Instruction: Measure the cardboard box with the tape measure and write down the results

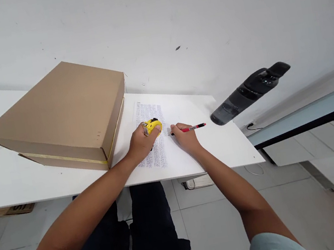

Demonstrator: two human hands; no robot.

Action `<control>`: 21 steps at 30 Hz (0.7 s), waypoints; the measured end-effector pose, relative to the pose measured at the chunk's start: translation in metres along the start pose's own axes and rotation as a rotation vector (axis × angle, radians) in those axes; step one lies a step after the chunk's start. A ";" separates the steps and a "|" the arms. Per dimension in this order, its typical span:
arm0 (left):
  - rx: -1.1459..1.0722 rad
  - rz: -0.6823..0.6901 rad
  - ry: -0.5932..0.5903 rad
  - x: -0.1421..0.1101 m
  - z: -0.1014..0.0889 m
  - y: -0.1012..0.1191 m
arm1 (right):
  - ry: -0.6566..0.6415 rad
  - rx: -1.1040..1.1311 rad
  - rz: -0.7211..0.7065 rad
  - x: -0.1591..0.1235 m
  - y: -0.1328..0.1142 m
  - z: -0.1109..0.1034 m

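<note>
The red-and-black pen lies across the right hand, pinched between thumb and fingers. Its long axis runs nearly left to right, the writing tip pointing left toward the closely written paper, the black rear end pointing right; whether the tip touches the sheet I cannot tell. The left hand is closed around a yellow tape measure above the paper, thumb on its casing. The paper's long axis runs from the table's near edge toward the wall. Left of it sits a cardboard box, one corner toward the person; at the table's right end stands a dark bottle.
</note>
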State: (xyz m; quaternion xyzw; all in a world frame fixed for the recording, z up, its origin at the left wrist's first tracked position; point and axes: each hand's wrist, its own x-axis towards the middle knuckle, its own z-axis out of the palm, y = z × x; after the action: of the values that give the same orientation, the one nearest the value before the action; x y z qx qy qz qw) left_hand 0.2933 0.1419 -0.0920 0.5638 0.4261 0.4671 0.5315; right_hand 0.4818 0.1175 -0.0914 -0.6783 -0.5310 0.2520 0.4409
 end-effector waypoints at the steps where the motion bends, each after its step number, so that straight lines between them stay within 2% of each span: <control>1: -0.003 0.001 -0.005 0.000 0.000 0.000 | 0.000 -0.004 0.002 0.000 0.000 0.000; 8: 0.037 0.062 -0.014 -0.002 -0.001 -0.004 | 0.015 -0.055 -0.055 0.004 0.005 0.002; 13: 0.191 0.168 -0.044 -0.016 -0.002 0.011 | 0.040 -0.086 -0.176 -0.009 0.001 0.004; 16: 0.253 0.255 -0.071 -0.040 -0.001 0.028 | 0.038 -0.107 -0.271 -0.020 -0.003 0.005; 19: 0.209 0.343 -0.111 -0.082 -0.001 0.043 | 0.036 -0.190 -0.297 -0.019 -0.006 0.008; 21: 0.166 0.468 -0.148 -0.112 -0.006 0.053 | 0.061 -0.250 -0.277 -0.012 -0.008 0.007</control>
State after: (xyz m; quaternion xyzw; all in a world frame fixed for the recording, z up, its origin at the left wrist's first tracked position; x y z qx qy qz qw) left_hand 0.2640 0.0300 -0.0474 0.7214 0.2808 0.4982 0.3906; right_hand 0.4687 0.1083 -0.0894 -0.6556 -0.6329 0.1003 0.3995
